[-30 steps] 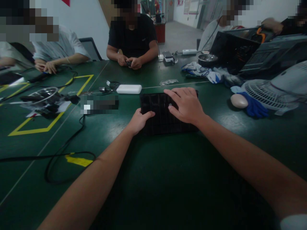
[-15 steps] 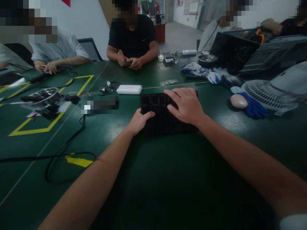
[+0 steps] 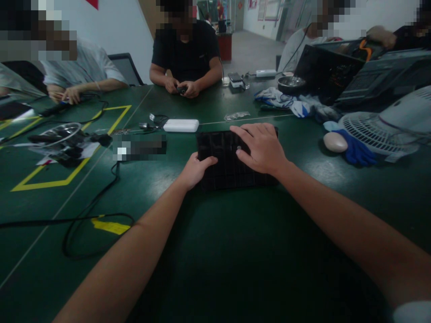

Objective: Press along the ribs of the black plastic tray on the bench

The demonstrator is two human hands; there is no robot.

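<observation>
Broadly, the green table (image 3: 235, 251) is largest, with people along its far edge. One white fan (image 3: 400, 110) lies over on the table's right side. One black panel (image 3: 225, 168) lies nearer the middle, just short of the pale seam, its long sides roughly along the far edge: rectangular, dark, glossy, crossed by faint grid lines, with a small grey dot beside the right thumb.

Over its far right part the right hand (image 3: 261, 148) rests loosely open, fingers spread, hiding much of that half. The left hand (image 3: 197, 170) is closed on the left end, thumb on top, its other fingers hidden.

Two steel bowls stand well apart: a cluttered bowl (image 3: 76, 128) towards the table's left edge, another (image 3: 291, 83) near the far right corner. A blue glove (image 3: 359, 150) lies by the fan. Of two white packs, one (image 3: 182, 125) sits just beyond the panel's far left corner, the other (image 3: 266, 73) near the far edge. Smallest, one pale oval thing (image 3: 335, 142) lies beside the glove.
</observation>
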